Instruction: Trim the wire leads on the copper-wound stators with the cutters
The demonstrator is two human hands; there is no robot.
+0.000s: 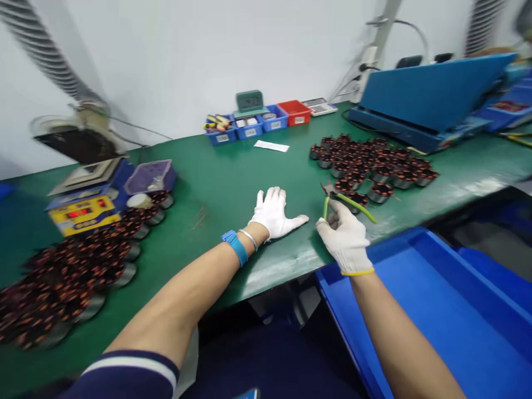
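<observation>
My left hand (272,215), in a white glove, lies flat on the green tabletop (224,177) with the fingers spread and nothing held. A blue strap and a silver bangle circle that wrist. To its right, my gloved right hand (344,235) is closed around one green handle of a pair of wire cutters (331,191). Their jaws point away from me and the handles are spread apart. Just beyond the cutters stands a group of copper-wound motor stators (369,160). Small copper wire scraps (199,218) lie left of my left hand.
More wound stators (91,266) crowd the left side, beside a yellow-and-blue scale (85,213) and a purple bin (152,176). Small blue bins (249,130) and a red bin (294,112) line the wall. A large blue tray (432,310) sits below the table edge at right.
</observation>
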